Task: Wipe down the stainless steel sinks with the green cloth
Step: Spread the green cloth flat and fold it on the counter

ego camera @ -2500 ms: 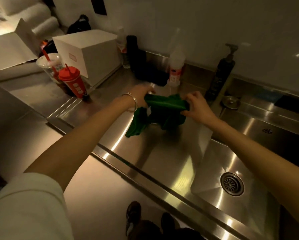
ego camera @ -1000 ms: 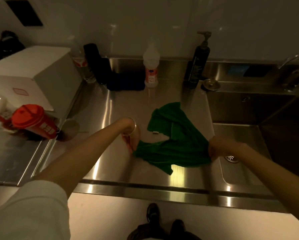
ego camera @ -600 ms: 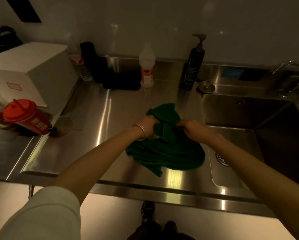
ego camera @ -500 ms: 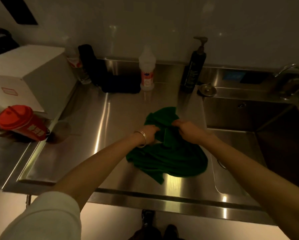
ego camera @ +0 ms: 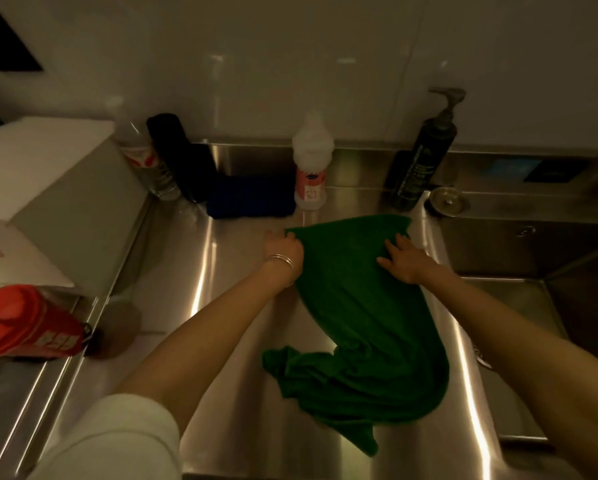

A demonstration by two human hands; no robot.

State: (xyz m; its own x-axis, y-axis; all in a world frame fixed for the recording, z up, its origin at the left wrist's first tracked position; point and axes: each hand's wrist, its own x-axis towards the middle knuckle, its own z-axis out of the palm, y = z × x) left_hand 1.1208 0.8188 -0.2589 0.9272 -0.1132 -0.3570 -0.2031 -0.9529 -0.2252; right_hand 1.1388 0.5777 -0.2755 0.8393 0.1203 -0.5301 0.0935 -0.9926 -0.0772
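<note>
The green cloth (ego camera: 356, 317) lies stretched out on the stainless steel drainboard (ego camera: 221, 323), its far edge pulled flat and its near end bunched up. My left hand (ego camera: 282, 245), with a bangle on the wrist, pinches the cloth's far left corner. My right hand (ego camera: 403, 259) rests on the cloth near its far right corner with fingers spread. The sink basin (ego camera: 519, 306) is to the right of the cloth.
Along the back wall stand a white bottle (ego camera: 311, 161), a dark pump bottle (ego camera: 425, 157), a dark blue pad (ego camera: 251, 200) and a black object (ego camera: 178, 154). A sink plug (ego camera: 446, 200) sits behind the basin. A white box (ego camera: 48, 188) and a red cup (ego camera: 24, 323) are at left.
Both hands have moved from the bunched middle of the cloth to its far corners and spread its far edge flat towards the back wall.
</note>
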